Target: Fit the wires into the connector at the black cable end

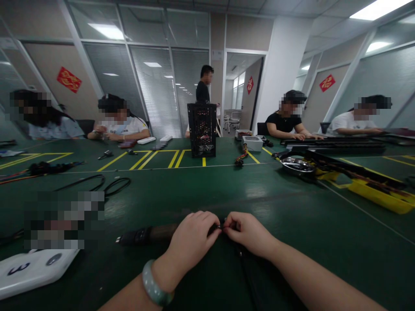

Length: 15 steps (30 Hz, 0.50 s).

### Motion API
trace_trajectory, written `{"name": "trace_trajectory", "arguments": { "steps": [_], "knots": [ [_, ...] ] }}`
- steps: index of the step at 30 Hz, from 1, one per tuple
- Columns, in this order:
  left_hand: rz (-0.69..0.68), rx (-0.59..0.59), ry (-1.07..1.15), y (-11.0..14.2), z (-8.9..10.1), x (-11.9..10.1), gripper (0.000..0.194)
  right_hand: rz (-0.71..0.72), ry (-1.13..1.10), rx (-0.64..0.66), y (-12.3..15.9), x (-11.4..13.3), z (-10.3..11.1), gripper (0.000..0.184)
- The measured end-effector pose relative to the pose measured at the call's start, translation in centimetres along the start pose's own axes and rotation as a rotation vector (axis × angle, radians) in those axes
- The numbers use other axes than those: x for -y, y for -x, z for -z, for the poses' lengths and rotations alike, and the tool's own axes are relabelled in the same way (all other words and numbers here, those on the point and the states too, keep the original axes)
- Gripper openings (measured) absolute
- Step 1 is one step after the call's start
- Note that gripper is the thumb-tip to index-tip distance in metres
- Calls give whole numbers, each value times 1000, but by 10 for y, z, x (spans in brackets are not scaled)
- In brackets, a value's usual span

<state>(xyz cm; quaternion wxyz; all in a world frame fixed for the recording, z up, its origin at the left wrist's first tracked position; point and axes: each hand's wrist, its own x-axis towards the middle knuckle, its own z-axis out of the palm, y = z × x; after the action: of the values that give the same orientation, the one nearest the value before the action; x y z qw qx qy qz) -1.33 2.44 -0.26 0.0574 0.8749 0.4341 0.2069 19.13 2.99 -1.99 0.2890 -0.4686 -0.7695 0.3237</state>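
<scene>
My left hand [191,239] is closed, its fingers pinched on the end of a dark cable bundle [145,235] that lies across the green table and runs off to the left. A pale green bracelet [154,288] sits on that wrist. My right hand [248,233] is also closed, fingertips pinching a small connector [221,226] where the two hands meet. A thin dark wire [241,259] trails from there toward me. What exactly sits between the fingertips is too small to make out.
A white card marked 3 [32,270] lies at the near left. Loose black cables [106,185] lie beyond it. A black mesh case [202,129] stands mid-table, and a yellow tray with parts [379,192] is at the right. Several people sit around the table.
</scene>
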Motion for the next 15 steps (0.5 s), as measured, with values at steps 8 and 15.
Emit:
{"name": "trace_trajectory", "arguments": {
  "steps": [8, 15],
  "knots": [
    [16, -10, 7, 1, 1, -2, 7, -4, -2, 13, 1, 2, 1, 4],
    [-11, 4, 27, 0, 1, 0, 7, -12, -17, 35, 0, 0, 0, 4]
  ]
}}
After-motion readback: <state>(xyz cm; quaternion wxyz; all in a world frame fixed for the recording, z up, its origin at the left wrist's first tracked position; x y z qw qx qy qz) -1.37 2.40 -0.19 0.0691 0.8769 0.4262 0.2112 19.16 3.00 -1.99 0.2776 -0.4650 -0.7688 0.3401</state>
